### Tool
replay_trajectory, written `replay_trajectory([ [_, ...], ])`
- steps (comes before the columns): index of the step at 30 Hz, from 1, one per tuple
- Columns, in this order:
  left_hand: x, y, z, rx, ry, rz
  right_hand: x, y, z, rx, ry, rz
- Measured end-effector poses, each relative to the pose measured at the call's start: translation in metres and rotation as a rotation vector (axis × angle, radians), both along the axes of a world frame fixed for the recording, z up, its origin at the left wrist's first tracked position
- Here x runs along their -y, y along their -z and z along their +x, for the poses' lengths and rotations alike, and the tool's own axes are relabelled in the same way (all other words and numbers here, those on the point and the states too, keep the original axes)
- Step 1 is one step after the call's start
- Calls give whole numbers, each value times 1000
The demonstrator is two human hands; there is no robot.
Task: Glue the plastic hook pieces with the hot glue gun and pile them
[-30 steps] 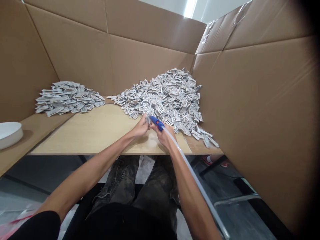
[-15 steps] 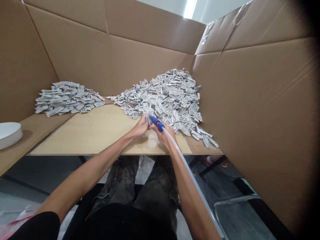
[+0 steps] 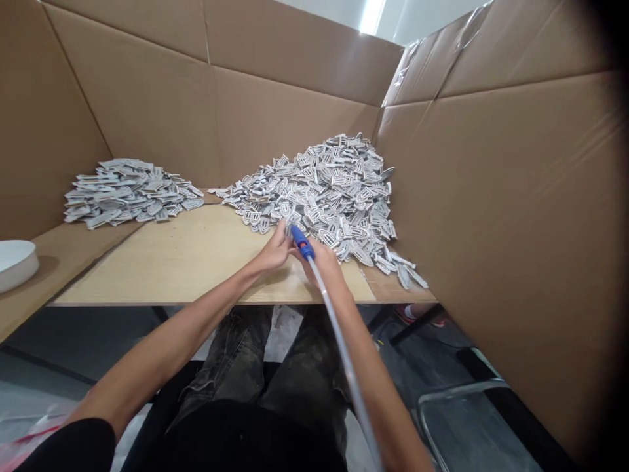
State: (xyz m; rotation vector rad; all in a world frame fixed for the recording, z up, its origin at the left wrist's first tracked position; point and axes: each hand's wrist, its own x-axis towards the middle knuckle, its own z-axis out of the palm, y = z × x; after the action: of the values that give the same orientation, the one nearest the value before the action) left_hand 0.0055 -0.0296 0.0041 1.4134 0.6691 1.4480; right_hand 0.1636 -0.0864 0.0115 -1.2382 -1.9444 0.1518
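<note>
My left hand is closed on a small grey-white slotted piece, held above the front of the board. My right hand grips a blue nozzle tool with an orange part on its body. The tool's tip points away from me and lies close to the piece; whether they touch I cannot tell. From its rear end a translucent hose runs down along my right forearm. Just beyond my hands rises a large heap of similar slotted pieces.
A second, smaller heap of grey-white pieces lies at the back left. A white round dish stands at the left edge. Cardboard walls enclose the pale board. Under the right side is a chair.
The blue tool has turned to point more straight ahead, and its hose has swung left. The piece in my left hand is tilted slightly differently.
</note>
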Motion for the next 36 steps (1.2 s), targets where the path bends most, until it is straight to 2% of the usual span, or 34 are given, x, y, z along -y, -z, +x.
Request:
replay_trajectory([
  [4, -3, 2, -2, 2, 54, -51, 3, -3, -2, 19, 59, 46],
  [8, -8, -1, 1, 99, 130, -185, 1, -10, 11, -131, 166, 125],
  [11, -8, -5, 2, 114, 101, -216, -2, -13, 26, -232, 183, 54],
  [13, -7, -6, -1, 58, 58, -216, -4, -12, 33, -321, 138, -51],
  [17, -9, -5, -10, -97, -107, -119, -6, -8, 36, -526, -61, -225],
  [20, -9, -5, -14, -138, -201, -66, -6, -7, 33, -573, -150, -303],
  [27, -8, -2, -11, -76, -18, -34, -7, -4, 31, -554, -184, -337],
  [36, -5, -4, -11, -82, 6, 10, -5, -1, 29, -538, -164, -338],
])
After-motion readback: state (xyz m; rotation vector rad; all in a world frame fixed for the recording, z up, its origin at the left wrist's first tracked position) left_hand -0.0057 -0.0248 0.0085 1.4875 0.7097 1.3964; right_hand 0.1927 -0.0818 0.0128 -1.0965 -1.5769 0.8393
